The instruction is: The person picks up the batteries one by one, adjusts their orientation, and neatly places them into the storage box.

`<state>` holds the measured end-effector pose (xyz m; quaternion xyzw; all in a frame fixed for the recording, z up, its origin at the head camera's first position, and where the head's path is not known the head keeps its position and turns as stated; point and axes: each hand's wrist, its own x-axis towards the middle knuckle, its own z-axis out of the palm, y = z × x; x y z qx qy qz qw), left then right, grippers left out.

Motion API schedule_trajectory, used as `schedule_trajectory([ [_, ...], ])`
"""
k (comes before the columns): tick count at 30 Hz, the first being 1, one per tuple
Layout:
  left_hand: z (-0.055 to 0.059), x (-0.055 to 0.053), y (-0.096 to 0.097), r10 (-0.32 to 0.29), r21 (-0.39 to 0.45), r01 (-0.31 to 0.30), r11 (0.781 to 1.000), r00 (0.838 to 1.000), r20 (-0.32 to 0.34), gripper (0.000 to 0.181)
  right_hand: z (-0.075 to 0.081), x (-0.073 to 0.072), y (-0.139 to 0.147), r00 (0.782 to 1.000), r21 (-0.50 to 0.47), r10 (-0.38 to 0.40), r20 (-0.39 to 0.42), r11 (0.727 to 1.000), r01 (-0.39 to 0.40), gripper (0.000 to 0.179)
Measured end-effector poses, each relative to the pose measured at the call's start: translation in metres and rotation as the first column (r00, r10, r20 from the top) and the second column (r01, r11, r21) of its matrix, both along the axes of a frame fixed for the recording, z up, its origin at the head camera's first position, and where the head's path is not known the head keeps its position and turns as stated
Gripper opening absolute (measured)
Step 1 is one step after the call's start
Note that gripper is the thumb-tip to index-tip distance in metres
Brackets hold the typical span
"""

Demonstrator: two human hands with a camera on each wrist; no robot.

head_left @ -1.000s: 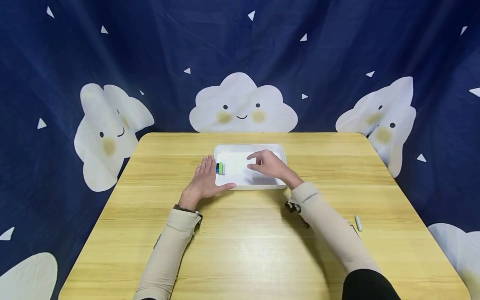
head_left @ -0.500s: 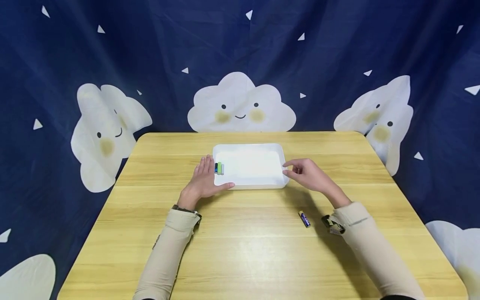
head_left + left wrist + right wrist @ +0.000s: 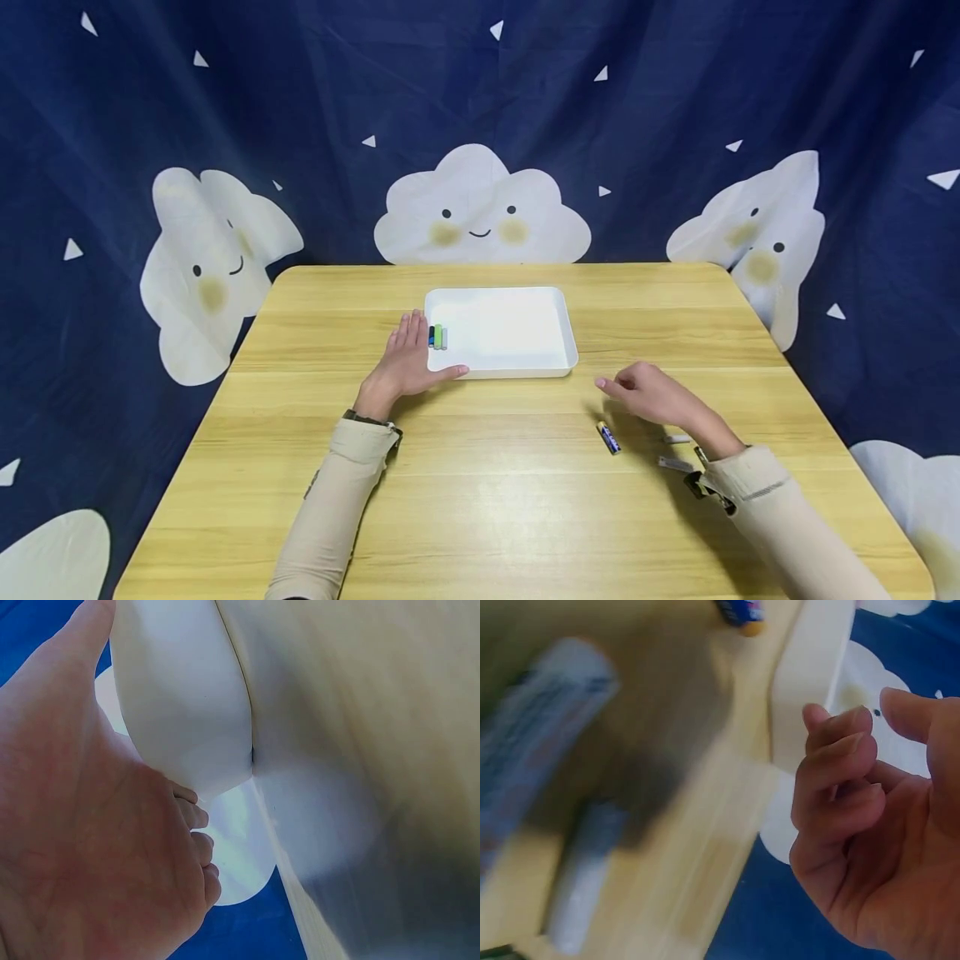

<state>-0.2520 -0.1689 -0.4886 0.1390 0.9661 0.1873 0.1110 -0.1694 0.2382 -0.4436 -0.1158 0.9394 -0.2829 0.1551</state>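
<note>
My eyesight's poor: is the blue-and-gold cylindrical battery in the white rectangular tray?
No, the battery lies outside the tray, on the yellow wood-grained table.

Can read no word, number or brand anywhere; can make out pale lettering on the dark blue battery (image 3: 609,438), too small to decipher; can see dark print along the whitish cylinder (image 3: 544,724), blurred past reading.
</note>
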Motion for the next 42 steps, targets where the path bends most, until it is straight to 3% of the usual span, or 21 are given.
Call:
schedule_trajectory([
  [6, -0.001, 0.002, -0.001, -0.008, 0.013, 0.008, 1.000, 1.000, 0.004, 0.129, -0.007, 0.013, 0.005, 0.987, -0.012, 0.018, 0.162, 1.000, -0.017, 0.066],
  [12, -0.001, 0.000, -0.002, -0.009, 0.026, 0.009, 1.000, 1.000, 0.001, 0.130, -0.015, 0.017, 0.004, 0.955, -0.025, 0.030, 0.295, 0.999, -0.024, 0.080],
  [20, -0.001, 0.000, -0.001, -0.010, 0.043, 0.010, 0.999, 1.000, 0.002, 0.131, -0.022, 0.019, -0.004, 0.931, 0.072, 0.012, 0.366, 0.997, -0.041, 0.087],
  [29, 0.001, 0.001, 0.000, -0.002, 0.036, 0.001, 0.999, 1.000, 0.003, 0.128, -0.019, 0.019, -0.019, 0.943, 0.157, 0.026, 0.331, 0.984, -0.083, 0.068],
  [36, -0.002, -0.001, 0.000, -0.009, 0.036, 0.008, 0.999, 1.000, 0.003, 0.130, -0.015, 0.020, -0.017, 0.974, 0.242, 0.142, 0.178, 0.953, -0.183, 0.048],
  [42, -0.002, -0.001, -0.001, -0.004, 0.011, 0.004, 1.000, 1.000, 0.008, 0.130, -0.012, 0.018, -0.014, 0.974, 0.215, 0.213, 0.079, 0.950, -0.225, 0.023],
])
